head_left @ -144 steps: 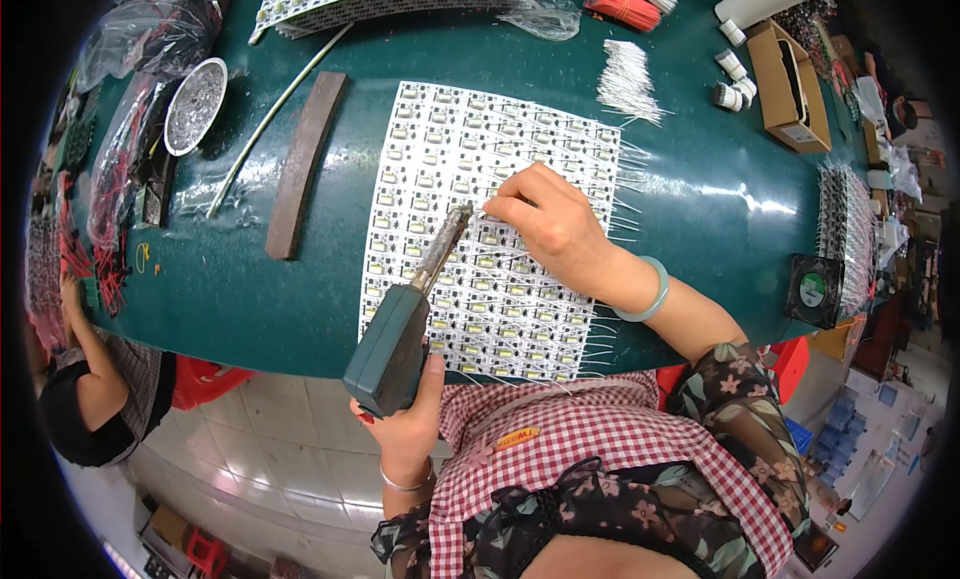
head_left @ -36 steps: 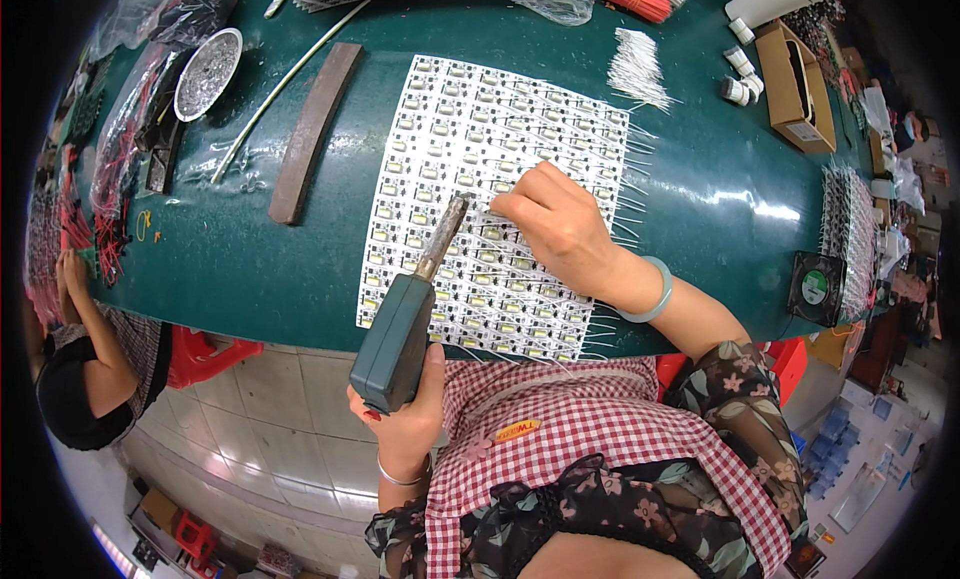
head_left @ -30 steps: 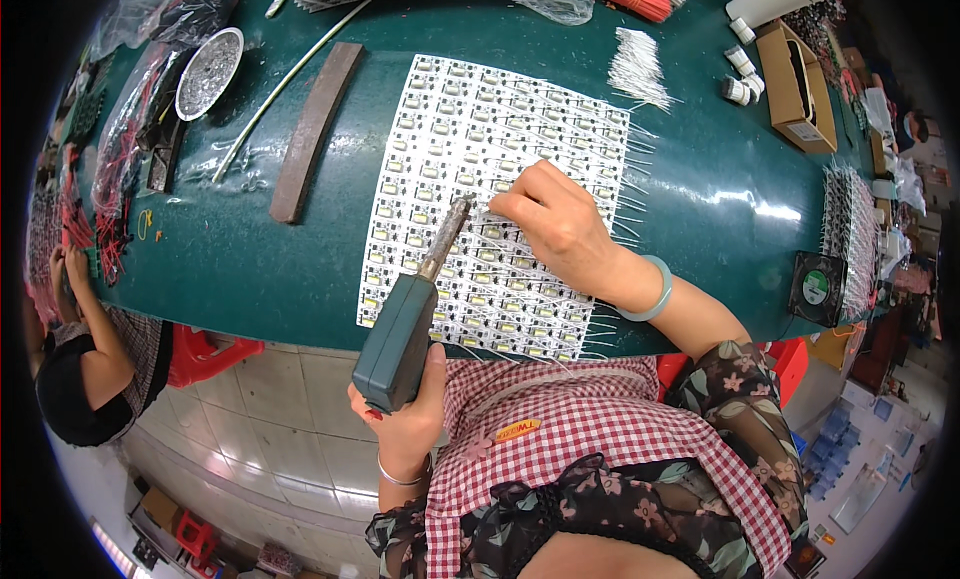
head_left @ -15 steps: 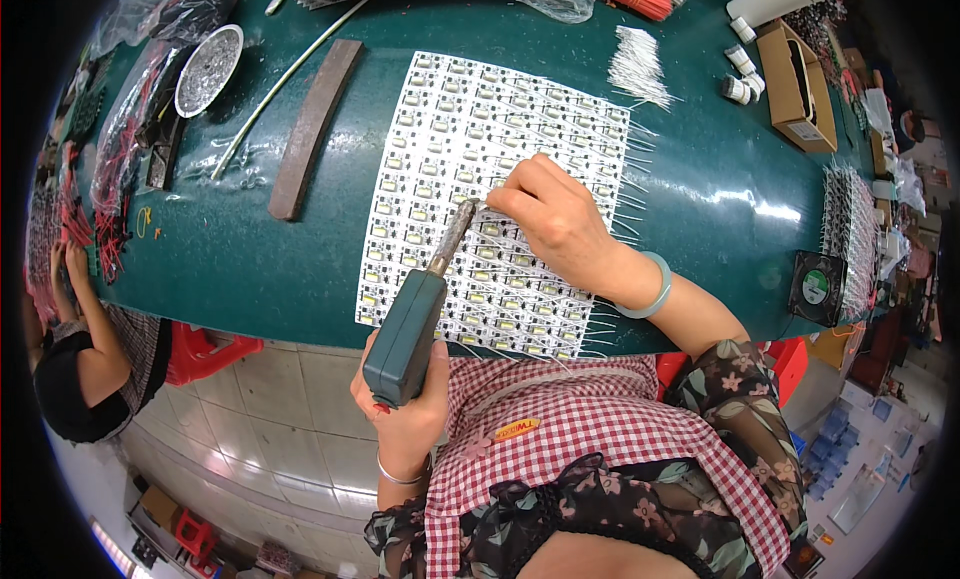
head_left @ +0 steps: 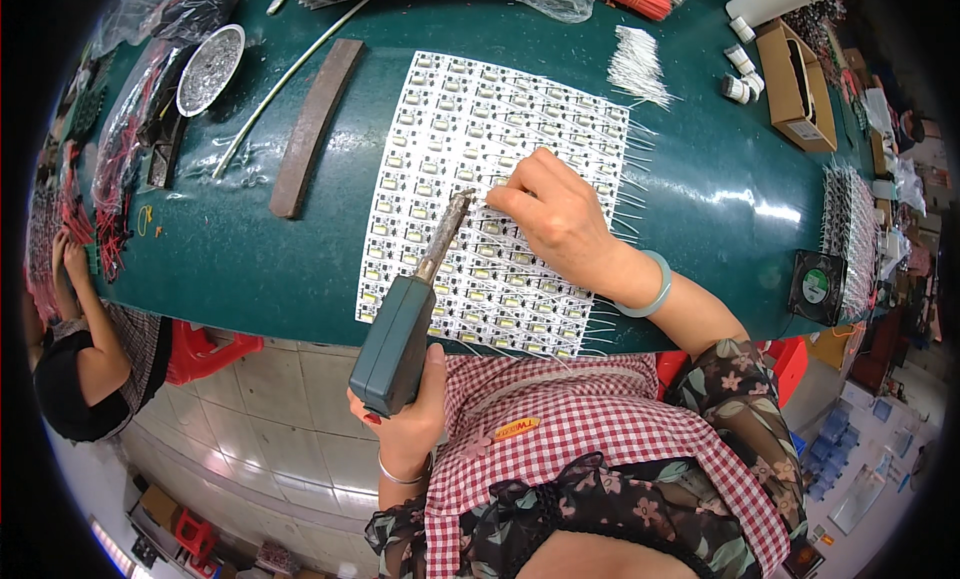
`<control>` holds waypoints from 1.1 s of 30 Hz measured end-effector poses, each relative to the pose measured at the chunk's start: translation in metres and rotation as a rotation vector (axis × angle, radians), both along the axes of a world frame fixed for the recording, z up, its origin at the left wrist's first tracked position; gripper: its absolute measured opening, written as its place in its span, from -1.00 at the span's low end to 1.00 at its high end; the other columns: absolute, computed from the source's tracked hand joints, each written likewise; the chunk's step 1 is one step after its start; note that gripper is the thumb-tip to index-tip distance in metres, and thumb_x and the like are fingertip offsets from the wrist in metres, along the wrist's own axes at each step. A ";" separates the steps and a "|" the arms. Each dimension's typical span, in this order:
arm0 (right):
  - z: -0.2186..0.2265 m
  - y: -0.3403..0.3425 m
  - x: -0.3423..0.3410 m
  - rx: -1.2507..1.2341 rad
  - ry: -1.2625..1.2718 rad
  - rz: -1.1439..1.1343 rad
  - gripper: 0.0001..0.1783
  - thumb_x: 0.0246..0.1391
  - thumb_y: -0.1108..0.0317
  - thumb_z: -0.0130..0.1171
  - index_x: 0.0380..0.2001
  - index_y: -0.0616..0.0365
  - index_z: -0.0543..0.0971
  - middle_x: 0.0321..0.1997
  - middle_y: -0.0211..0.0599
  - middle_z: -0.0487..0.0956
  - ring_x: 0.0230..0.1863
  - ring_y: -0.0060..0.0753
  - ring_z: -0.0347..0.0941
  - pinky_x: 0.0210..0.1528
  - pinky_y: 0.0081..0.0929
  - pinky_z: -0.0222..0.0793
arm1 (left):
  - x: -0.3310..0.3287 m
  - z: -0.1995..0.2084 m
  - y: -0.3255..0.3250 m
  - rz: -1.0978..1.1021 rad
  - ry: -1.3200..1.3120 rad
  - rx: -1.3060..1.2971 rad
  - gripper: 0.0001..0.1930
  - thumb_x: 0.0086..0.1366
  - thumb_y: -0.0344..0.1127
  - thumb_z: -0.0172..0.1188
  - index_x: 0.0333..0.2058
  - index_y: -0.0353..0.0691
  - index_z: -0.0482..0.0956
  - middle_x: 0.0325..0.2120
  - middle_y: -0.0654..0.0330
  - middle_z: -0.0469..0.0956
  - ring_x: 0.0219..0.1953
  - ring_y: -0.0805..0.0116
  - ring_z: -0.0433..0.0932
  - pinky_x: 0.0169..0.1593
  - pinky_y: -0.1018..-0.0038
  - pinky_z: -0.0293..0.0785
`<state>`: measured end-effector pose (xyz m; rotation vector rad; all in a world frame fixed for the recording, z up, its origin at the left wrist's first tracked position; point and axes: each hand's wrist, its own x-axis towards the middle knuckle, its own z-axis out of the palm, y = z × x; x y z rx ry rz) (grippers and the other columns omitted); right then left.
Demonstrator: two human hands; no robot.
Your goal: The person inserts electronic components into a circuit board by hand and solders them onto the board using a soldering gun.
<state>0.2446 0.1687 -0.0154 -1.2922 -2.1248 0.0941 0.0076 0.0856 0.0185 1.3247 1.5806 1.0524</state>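
A white panel of LED circuit boards (head_left: 425,129) lies on the green table, covered with rows of small yellowish chips. Thin white wires (head_left: 632,199) run across its right part and stick out past the right edge. My left hand (head_left: 412,434) is closed around the dark green handle of a soldering gun (head_left: 393,344). The gun's metal tip points up and away, over the middle of the panel. Just right of that tip, my right hand (head_left: 560,219) pinches with thumb and forefinger, seemingly on the end of a thin white wire; the fingers partly hide it.
Left of the panel lies a brown bar (head_left: 315,129), with a pale rod and a round dish (head_left: 210,71) beyond. A white wire bundle (head_left: 638,67), small bottles, a cardboard box (head_left: 795,84) and a fan (head_left: 818,287) stand rightward. Another person's arms (head_left: 85,289) are at far left.
The soldering gun has shifted slightly left, and its tip has drawn a little away from my right fingertips. My right hand has barely moved.
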 end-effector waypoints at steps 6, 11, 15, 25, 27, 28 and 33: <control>0.006 -0.009 -0.006 0.092 -0.047 -0.018 -0.82 -0.21 0.52 0.16 -0.41 0.19 0.54 -0.46 -0.33 0.36 -0.37 -0.33 0.34 -0.36 -0.42 0.22 | 0.000 0.000 -0.002 0.038 -0.018 0.001 -0.79 0.05 -0.44 0.43 -0.33 -0.39 0.65 -0.48 0.17 0.64 -0.52 0.44 0.58 -0.44 0.53 0.45; 0.003 -0.011 -0.009 0.056 -0.036 -0.008 -0.83 -0.21 0.51 0.16 -0.41 0.21 0.54 -0.49 -0.33 0.34 -0.38 -0.32 0.34 -0.35 -0.41 0.23 | -0.003 0.000 -0.002 0.011 -0.012 0.020 -0.79 0.06 -0.45 0.43 -0.33 -0.39 0.65 -0.47 0.17 0.65 -0.53 0.44 0.57 -0.44 0.54 0.44; 0.001 -0.011 -0.010 0.040 -0.012 -0.003 -0.85 -0.20 0.51 0.16 -0.43 0.20 0.54 -0.50 -0.33 0.33 -0.40 -0.32 0.34 -0.36 -0.40 0.23 | -0.004 -0.001 -0.003 -0.009 0.045 0.008 -0.80 0.06 -0.45 0.42 -0.33 -0.40 0.64 -0.45 0.16 0.65 -0.51 0.45 0.58 -0.43 0.54 0.45; -0.003 -0.011 -0.009 0.031 -0.016 -0.015 -0.88 -0.20 0.52 0.16 -0.46 0.19 0.53 -0.51 -0.34 0.31 -0.42 -0.33 0.32 -0.37 -0.41 0.22 | -0.005 -0.004 0.000 -0.083 -0.006 0.030 -0.71 0.06 -0.51 0.39 -0.23 -0.47 0.57 -0.34 0.08 0.63 -0.39 0.40 0.61 -0.32 0.51 0.51; -0.002 -0.011 -0.009 0.037 -0.033 -0.018 -0.87 -0.20 0.52 0.16 -0.46 0.18 0.53 -0.51 -0.34 0.31 -0.42 -0.34 0.32 -0.38 -0.41 0.22 | -0.008 -0.009 -0.004 -0.116 0.003 0.043 -0.65 0.06 -0.51 0.41 -0.17 -0.47 0.54 -0.26 0.04 0.60 -0.33 0.37 0.61 -0.27 0.49 0.52; -0.002 -0.011 -0.010 0.038 -0.032 -0.016 -0.87 -0.20 0.52 0.16 -0.46 0.18 0.53 -0.51 -0.34 0.31 -0.42 -0.34 0.32 -0.38 -0.41 0.22 | -0.009 -0.015 -0.011 -0.091 0.050 0.034 -0.57 0.07 -0.51 0.42 -0.10 -0.46 0.48 -0.18 0.02 0.55 -0.25 0.33 0.59 -0.22 0.47 0.52; -0.003 -0.010 -0.010 0.043 -0.028 -0.012 -0.87 -0.20 0.51 0.16 -0.45 0.18 0.53 -0.51 -0.34 0.30 -0.42 -0.34 0.31 -0.37 -0.41 0.22 | -0.017 -0.022 -0.015 -0.197 0.170 -0.015 -0.35 0.07 -0.51 0.45 0.08 -0.40 0.28 0.01 -0.03 0.37 -0.06 0.26 0.51 -0.07 0.40 0.50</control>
